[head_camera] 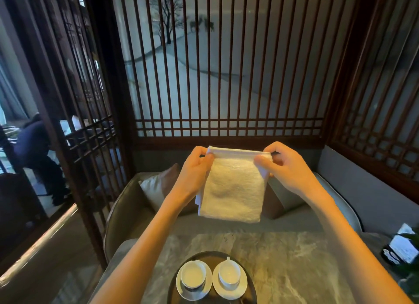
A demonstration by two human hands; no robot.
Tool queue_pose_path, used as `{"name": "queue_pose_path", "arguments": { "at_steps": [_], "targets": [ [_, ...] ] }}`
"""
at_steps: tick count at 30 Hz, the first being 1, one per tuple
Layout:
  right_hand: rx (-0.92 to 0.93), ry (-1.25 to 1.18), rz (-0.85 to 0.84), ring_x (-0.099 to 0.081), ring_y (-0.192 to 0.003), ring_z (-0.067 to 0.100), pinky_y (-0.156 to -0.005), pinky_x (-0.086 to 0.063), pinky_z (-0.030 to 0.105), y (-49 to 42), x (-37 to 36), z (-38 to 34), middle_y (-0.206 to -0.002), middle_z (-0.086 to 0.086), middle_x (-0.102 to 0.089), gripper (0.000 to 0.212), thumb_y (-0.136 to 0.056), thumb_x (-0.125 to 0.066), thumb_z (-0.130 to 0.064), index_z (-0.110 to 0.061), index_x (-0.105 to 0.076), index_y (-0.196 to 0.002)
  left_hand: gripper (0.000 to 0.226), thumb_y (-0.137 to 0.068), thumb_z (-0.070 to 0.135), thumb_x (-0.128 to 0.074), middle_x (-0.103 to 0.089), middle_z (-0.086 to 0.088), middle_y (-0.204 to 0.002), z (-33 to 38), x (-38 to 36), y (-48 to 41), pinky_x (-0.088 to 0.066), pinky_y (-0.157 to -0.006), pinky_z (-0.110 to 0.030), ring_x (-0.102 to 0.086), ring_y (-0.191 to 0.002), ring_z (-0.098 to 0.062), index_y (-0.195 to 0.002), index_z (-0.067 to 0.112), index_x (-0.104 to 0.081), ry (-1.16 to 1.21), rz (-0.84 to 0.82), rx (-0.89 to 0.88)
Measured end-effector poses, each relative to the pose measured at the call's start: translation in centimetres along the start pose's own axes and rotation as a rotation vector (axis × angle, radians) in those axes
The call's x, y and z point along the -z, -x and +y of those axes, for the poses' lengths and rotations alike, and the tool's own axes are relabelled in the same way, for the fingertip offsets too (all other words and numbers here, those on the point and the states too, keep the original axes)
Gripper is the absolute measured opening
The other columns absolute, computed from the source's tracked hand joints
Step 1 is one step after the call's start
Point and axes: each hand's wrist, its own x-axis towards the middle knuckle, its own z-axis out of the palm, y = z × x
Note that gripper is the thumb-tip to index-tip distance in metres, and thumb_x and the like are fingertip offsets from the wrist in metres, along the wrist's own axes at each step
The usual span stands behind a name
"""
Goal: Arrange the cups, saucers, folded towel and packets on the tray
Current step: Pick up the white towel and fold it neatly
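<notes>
Head camera view, looking down over a marble-patterned tabletop [283,269] toward a dark wooden lattice screen [226,76]. At far left, beyond the screen, a person in dark clothes [34,149] bends forward. A pale cushion [154,190] leans on the grey sofa [340,190] behind the tabletop.

The left grip [195,167] pinches the upper left corner of a folded white towel [233,190], thumb on the near face and fingers curled behind. The towel hangs in the air above the far edge of the tabletop, well apart from the tray. Its long axis runs top to bottom, its folded top edge lies level from left to right, and its free end points down toward the tabletop. The right grip [285,165] pinches the upper right corner in the same way.

Near the bottom edge, a dark round tray [210,253] sits on the tabletop. On it, the left cup [193,273] stands upright on the left saucer [199,292]. Just beside it, the right cup [229,271] stands on the right saucer [240,287], its handle pointing to the far side. The two saucers almost touch.

At the right edge, a dark holder [401,247] with pale contents is too blurred to identify.
</notes>
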Motion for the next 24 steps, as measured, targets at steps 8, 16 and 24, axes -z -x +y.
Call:
{"name": "queue_pose_path", "arguments": {
  "at_steps": [8, 16, 24],
  "targets": [
    [-0.109, -0.181, 0.178, -0.064, -0.087, 0.006, -0.066, -0.05, 0.016, -1.0, -1.2, -0.7, -0.104, -0.001, -0.065, 0.032, -0.093, -0.065, -0.029, -0.021, -0.057, -0.123, 0.046, -0.1, 0.044, -0.041, -0.068, -0.014, -0.124, -0.9, -1.6, -0.2, -0.057, -0.091, -0.048, -0.065, -0.114, -0.033, -0.124, 0.011, -0.064, 0.663, -0.151, 0.421],
    [-0.377, -0.255, 0.197, -0.062, -0.101, 0.018, -0.078, -0.053, 0.032, 0.1, -0.9, 1.8, -0.114, -0.002, -0.061, 0.036, -0.088, -0.069, -0.038, -0.026, -0.059, -0.12, 0.048, -0.086, 0.032, -0.071, -0.065, -0.003, -0.131, -4.0, -2.2, 2.4, -0.059, -0.089, -0.044, -0.066, -0.116, -0.027, -0.131, 0.035, -0.055, 0.71, -0.409, 0.451],
    [-0.834, -0.751, -0.291, -0.069, -0.099, 0.026, -0.074, -0.06, 0.038, 5.9, -1.1, 6.4, -0.112, 0.012, -0.071, 0.068, -0.075, -0.08, -0.049, -0.012, -0.064, -0.129, 0.041, -0.096, 0.011, -0.057, -0.063, -0.005, -0.129, -5.3, -2.1, 3.6, -0.058, -0.089, -0.044, -0.064, -0.118, -0.027, -0.133, 0.03, -0.055, 0.598, -0.418, 0.378]
  ]
}}
